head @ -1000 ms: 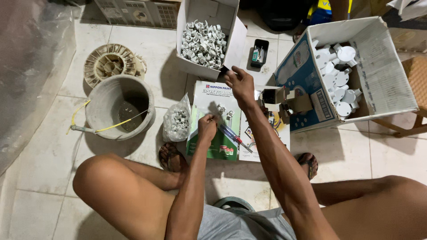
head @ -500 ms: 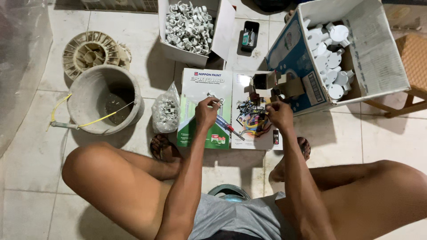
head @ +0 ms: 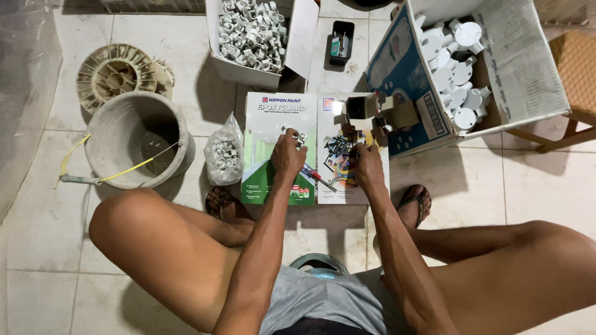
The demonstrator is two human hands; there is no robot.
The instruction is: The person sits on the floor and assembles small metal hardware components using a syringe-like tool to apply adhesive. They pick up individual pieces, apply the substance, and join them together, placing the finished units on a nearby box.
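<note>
Person sat low over a tiled floor, both hands working above two glossy brochures [head: 273, 155] laid flat as a mat. Left hand [head: 287, 155] was closed in a pinch on a small white clip [head: 299, 138], held just above the green brochure. Right hand [head: 366, 167] hovered over a loose pile of dark screws [head: 335, 146] on the right-hand brochure, fingers curled down toward them; whether it already had hold of one could not be told. A red-handled screwdriver [head: 316, 177] lay between the hands. Risks, as judged: screws sat unconfined on slick paper, so a nudge from the wrist could roll them onto the tiles. The clip was small and held by fingertips only, so a slip could drop it. The small open cardboard box [head: 363, 108], just beyond the pile, could tip if knocked.
</note>
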